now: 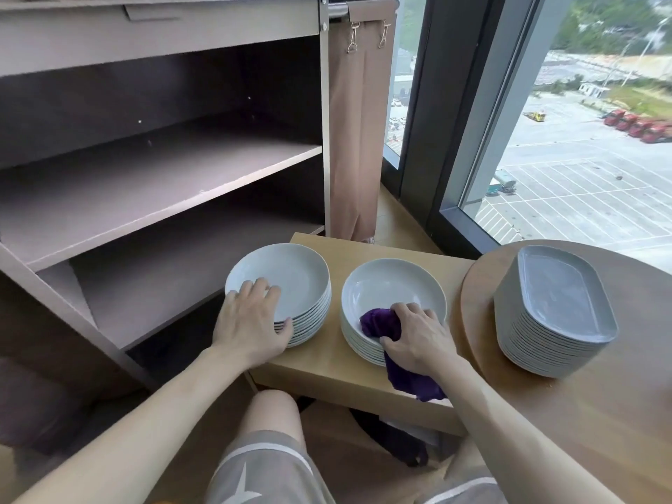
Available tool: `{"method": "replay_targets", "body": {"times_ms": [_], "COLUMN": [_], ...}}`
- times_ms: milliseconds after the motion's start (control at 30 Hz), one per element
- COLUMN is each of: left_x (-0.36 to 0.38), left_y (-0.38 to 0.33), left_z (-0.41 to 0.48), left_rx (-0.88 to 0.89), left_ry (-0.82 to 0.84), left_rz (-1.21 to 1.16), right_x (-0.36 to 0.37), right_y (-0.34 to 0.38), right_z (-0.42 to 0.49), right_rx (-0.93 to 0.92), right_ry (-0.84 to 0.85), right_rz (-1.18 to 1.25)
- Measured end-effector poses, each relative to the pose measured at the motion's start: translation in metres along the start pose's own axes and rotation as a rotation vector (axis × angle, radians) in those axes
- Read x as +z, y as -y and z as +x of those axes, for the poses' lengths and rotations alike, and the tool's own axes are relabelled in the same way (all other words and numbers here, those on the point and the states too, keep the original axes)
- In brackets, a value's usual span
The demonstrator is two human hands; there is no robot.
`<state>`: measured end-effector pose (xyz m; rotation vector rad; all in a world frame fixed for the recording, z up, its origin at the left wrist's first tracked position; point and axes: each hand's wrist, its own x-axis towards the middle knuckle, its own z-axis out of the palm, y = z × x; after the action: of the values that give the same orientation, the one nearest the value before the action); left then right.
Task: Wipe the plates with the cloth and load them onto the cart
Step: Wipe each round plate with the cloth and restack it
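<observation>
**At the low table, a hand on each stack**

On the near rim of the left stack (298, 281) of round plates, the fingers (260, 289) of the left hand (254, 321) lie spread and slightly bent over the top plate. The thumb presses against the stack's side a few plates down, so the hand clasps that edge. The fingers (405, 310) of the right hand (418, 336) curl round a bunched purple cloth (378, 321) and pinch it against the thumb. The cloth's front wad rests inside the top plate of the middle stack (392, 285) of deeper plates, and its tail hangs from under the palm over the table's front edge.

Both stacks sit side by side, just apart, on a low wooden table (327, 369). Both bare forearms reach in from below, above a bare knee and grey shorts. To the right a third stack (560, 296) of oblong plates stands on a round table (600, 412). The cart (163, 183) stands to the left, just behind the low table, its brown shelves facing the person. A brown bag (356, 140) hangs on clips at its right end. Beyond is a tall window (582, 158) overlooking a car park.
</observation>
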<state>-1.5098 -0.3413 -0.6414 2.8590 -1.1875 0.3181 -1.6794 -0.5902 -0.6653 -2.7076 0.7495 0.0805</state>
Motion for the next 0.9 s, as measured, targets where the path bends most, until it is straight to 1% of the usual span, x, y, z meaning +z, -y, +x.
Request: {"method": "replay_targets", "body": {"times_ms": [33,67,100,167,267,367,533,733,900], "left_x": [-0.002,-0.005,-0.006,-0.003,0.011,0.025,0.038,0.044,0.046], "left_y": [-0.012,-0.025,-0.039,-0.064,-0.089,-0.098,-0.095,-0.093,-0.093], "left_z": [0.003,0.007,0.011,0.020,0.034,0.051,0.071,0.073,0.072], "left_rx": [0.059,0.120,0.176,0.274,0.352,0.330,0.231,0.239,0.227], "left_ry": [-0.097,-0.155,-0.161,-0.089,0.074,0.248,0.403,0.402,0.372], "left_rz": [-0.102,-0.197,-0.258,-0.293,-0.226,-0.155,-0.219,-0.213,-0.244], "right_x": [0.001,0.001,0.001,0.002,0.004,0.005,0.004,0.003,0.000], "right_y": [0.000,0.000,0.000,0.001,0.001,0.001,0.002,0.002,0.001], "right_z": [-0.001,-0.001,-0.002,-0.002,-0.003,-0.003,0.000,0.009,0.022], "right_rx": [-0.003,-0.001,0.004,0.010,0.010,0.008,0.015,-0.009,-0.072], "right_ry": [-0.003,-0.008,-0.011,-0.020,-0.040,-0.045,-0.046,-0.005,0.064], "right_rz": [0.001,0.002,0.004,0.006,0.016,0.029,0.023,-0.033,0.006]}}
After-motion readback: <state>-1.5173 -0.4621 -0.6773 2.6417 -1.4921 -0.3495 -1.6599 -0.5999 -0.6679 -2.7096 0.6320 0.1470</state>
